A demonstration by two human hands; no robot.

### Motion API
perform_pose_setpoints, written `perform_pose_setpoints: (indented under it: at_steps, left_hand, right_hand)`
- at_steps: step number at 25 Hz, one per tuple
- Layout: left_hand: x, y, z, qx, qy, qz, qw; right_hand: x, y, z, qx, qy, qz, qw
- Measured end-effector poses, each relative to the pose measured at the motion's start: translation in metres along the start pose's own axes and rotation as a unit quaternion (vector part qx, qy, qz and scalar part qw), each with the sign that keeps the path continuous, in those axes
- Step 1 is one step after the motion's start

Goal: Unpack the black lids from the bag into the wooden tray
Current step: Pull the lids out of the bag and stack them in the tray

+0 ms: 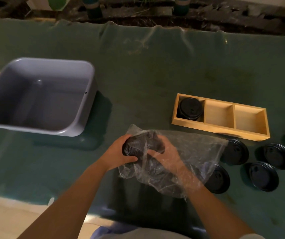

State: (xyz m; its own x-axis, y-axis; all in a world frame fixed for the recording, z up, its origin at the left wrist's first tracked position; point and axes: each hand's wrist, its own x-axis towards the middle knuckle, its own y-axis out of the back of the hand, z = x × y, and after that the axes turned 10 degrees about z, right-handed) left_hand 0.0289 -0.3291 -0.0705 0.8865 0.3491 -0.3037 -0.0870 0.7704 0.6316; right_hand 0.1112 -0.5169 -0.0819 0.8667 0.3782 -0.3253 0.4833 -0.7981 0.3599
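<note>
Lids (134,147) in bag (190,152) | my left hand (119,152) clenches stack outside | right hand (164,152) inside, grasping its end | tray (219,126) lies far-right, nearer right hand

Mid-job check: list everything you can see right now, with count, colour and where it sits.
Grey rectangular plastic tub: one, grey, left on the cloth, nothing visible inside.
Three-compartment wooden tray: one, light wood, right of centre.
Stack of black round plastic lids in the tray: one stack, black, leftmost compartment; the other two compartments hold nothing.
Loose black lids on the cloth: five piles visible, black, near side of the tray; one cut by the right edge.
Clear crinkled plastic bag: one, transparent, centre, with black lids inside.
Dark green table cloth: one, covers the table.
Left hand: grips the bagged lids from outside.
Right hand: inside the bag, on the lids.
</note>
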Motion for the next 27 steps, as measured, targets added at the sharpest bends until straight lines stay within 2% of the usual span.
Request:
perform_pose_setpoints:
  at_steps: [3, 5, 7, 9, 15, 19, 20, 21, 23, 25, 27]
  left_hand:
    - [0.0, -0.001, 0.001, 0.008, 0.0, 0.002, 1.0]
    - [0.001, -0.003, 0.002, 0.012, 0.005, 0.006, 1.0]
    - [0.002, -0.004, 0.001, 0.018, 0.01, 0.01, 1.0]
    - [0.001, -0.004, 0.0, 0.024, 0.009, 0.012, 1.0]
    - [0.002, -0.007, 0.003, 0.028, 0.018, 0.022, 0.999]
    - [-0.002, -0.012, 0.006, 0.018, 0.027, 0.05, 0.998]
    - [-0.003, -0.013, 0.009, 0.017, 0.027, 0.057, 0.998]
    - [-0.003, -0.015, 0.011, 0.019, 0.028, 0.064, 0.997]
    - [-0.001, -0.016, 0.016, 0.03, 0.031, 0.069, 0.997]
    - [-0.002, -0.018, 0.022, 0.04, 0.034, 0.072, 0.996]
    - [-0.004, -0.019, 0.024, 0.039, 0.04, 0.075, 0.996]
  right_hand:
    - [-0.006, 0.0, 0.0, 0.059, 0.079, 0.072, 0.992]
    - [-0.009, -0.001, 0.003, -0.007, 0.151, 0.106, 0.983]
    - [-0.007, -0.004, 0.004, -0.062, 0.17, 0.085, 0.98]
    - [-0.005, -0.006, 0.003, -0.093, 0.139, 0.056, 0.984]
    - [-0.002, -0.001, 0.009, -0.103, 0.098, 0.119, 0.983]
    - [-0.015, 0.042, 0.018, 0.054, -0.026, 0.093, 0.994]
    - [-0.019, 0.056, 0.019, 0.059, -0.04, 0.102, 0.992]
    - [-0.019, 0.065, 0.02, 0.016, -0.05, 0.106, 0.993]
    - [-0.015, 0.059, 0.015, -0.055, -0.073, 0.06, 0.994]
    - [-0.01, 0.032, 0.004, -0.068, -0.087, 0.03, 0.993]
    - [-0.007, 0.01, -0.003, -0.047, -0.078, 0.059, 0.994]
